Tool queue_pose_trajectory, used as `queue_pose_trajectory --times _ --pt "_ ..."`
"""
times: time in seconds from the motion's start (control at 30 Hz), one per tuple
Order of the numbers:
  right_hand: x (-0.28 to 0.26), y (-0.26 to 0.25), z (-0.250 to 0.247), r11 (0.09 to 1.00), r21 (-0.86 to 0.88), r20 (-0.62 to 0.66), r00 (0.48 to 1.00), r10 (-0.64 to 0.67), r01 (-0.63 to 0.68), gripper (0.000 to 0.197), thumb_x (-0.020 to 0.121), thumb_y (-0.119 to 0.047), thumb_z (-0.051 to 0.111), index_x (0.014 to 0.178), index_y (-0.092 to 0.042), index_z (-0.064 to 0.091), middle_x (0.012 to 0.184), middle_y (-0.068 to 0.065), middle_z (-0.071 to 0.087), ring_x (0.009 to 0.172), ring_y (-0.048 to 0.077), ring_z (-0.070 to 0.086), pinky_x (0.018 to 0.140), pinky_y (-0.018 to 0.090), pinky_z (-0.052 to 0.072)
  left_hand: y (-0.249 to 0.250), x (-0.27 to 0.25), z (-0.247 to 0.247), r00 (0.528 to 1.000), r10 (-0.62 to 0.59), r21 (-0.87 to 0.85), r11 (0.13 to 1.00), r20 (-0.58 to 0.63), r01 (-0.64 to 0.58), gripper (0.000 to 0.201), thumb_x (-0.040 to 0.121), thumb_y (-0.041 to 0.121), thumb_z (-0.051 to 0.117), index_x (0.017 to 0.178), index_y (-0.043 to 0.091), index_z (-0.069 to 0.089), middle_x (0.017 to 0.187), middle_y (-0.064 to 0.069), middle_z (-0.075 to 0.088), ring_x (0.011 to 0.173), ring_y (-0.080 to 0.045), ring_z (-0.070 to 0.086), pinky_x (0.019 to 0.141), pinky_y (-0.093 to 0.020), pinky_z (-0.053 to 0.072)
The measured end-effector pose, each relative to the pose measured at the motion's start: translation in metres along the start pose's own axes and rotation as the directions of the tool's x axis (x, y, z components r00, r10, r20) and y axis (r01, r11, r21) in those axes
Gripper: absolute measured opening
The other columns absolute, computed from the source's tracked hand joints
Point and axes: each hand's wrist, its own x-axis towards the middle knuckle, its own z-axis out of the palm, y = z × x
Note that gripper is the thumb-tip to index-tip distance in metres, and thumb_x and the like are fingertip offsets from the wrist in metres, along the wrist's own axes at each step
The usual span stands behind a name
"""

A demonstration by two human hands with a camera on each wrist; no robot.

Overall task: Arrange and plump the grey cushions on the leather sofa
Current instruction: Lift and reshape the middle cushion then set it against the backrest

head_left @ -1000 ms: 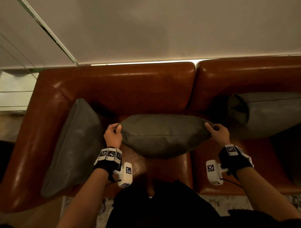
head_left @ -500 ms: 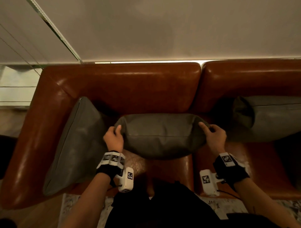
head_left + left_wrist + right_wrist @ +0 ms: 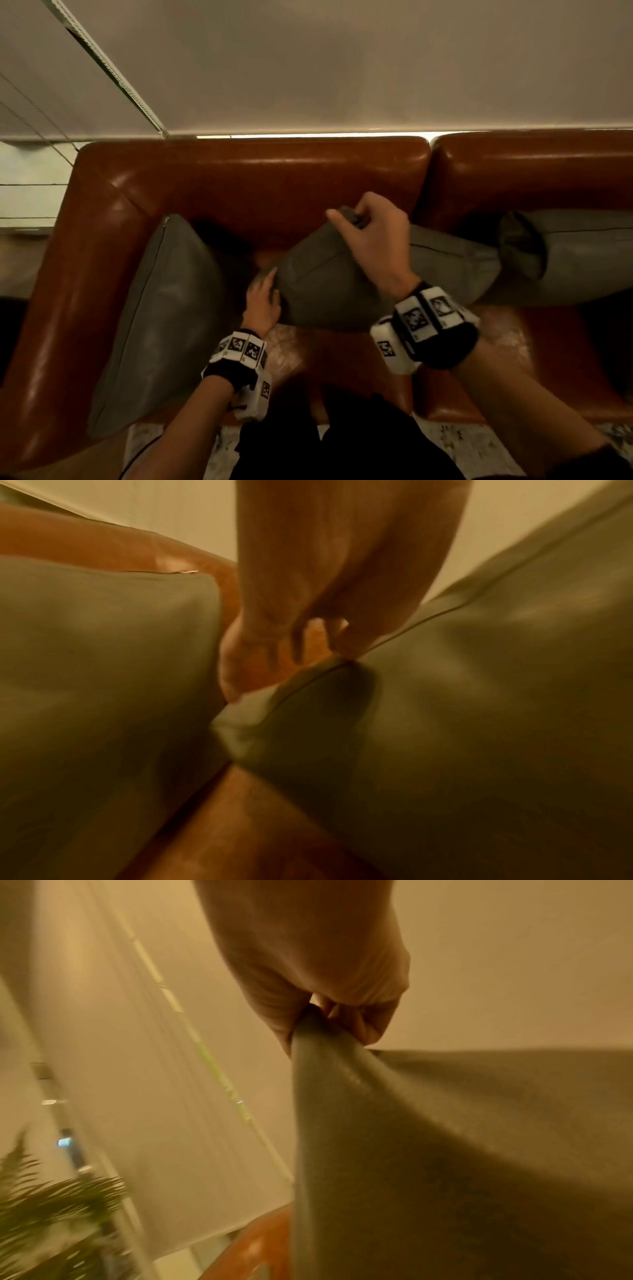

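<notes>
Both hands work the middle cushion (image 3: pixel 325 284): right hand (image 3: pixel 373 236) pinching its raised corner, left hand (image 3: pixel 262 305) flat against its end

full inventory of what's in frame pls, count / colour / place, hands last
middle cushion: 1, grey, on the sofa seat, one corner pulled up
left cushion: 1, grey, leaning against the sofa's left arm
right cushion: 1, grey, against the right backrest, partly cut off by the frame edge
leather sofa: 1, reddish brown, fills the middle of the head view
blind: 1, pale, behind the sofa
blind cord: 1, white beaded, runs diagonally at upper left
plant: 1, green fronds, lower left of the right wrist view, blurred
rug: 1, pale patterned, on the floor in front of the sofa
wrist cameras: 2, white with black marker tags, one on each wrist
left hand: touches the middle cushion's left end
right hand: pinches the raised corner
</notes>
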Motion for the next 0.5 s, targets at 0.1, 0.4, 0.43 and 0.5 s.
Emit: queue_pose_trajectory --times 0.1,0.4,0.43,0.5 --pt "0.003 -0.026 0.074 0.994 -0.091 0.202 0.978 -0.043 0.062 0.032 0.084 -0.037 0.065 0.073 -0.017 0.042 0.078 0.008 0.057 0.074 0.028 0.056 0.061 0.032 0.031 0.007 0.007 0.003 0.989 -0.057 -0.235 0.968 0.140 0.089 0.074 0.081 0.028 0.050 0.147 0.014 0.021 0.147 -0.014 0.039 0.136 -0.030 0.037 0.113 -0.046 0.032" --pt "-0.038 0.059 0.160 0.968 -0.146 0.751 0.659 -0.027 0.206 0.038 0.094 -0.011 0.043 0.131 -0.010 0.051 0.143 0.007 0.046 0.138 0.023 0.034 0.115 0.046 0.020 0.008 0.062 -0.017 0.993 -0.118 -0.705 0.704 0.004 0.087 0.086 0.084 -0.013 0.052 0.149 0.014 0.002 0.151 -0.014 0.030 0.135 -0.024 0.038 0.111 -0.030 0.032" --pt "-0.042 0.080 0.151 0.938 -0.206 0.727 0.685 -0.043 0.278 0.044 0.092 -0.014 0.047 0.135 -0.015 0.047 0.147 0.004 0.041 0.141 0.022 0.029 0.116 0.051 0.016 0.006 0.068 -0.017 0.997 -0.079 -0.675 0.735 0.010 0.065 0.098 0.081 -0.007 0.061 0.149 0.018 -0.005 0.153 -0.010 0.027 0.139 -0.022 0.033 0.115 -0.037 0.028" --pt "-0.048 0.120 0.127 0.762 -0.374 0.745 0.661 -0.094 0.529 0.068 0.079 -0.016 0.062 0.142 -0.023 0.038 0.153 0.002 0.032 0.144 0.027 0.024 0.111 0.065 0.015 0.009 0.080 -0.017 0.999 -0.029 -0.581 0.813 0.025 0.039 0.117 0.073 0.009 0.076 0.147 0.025 -0.013 0.156 -0.004 0.021 0.142 -0.018 0.027 0.118 -0.042 0.024"
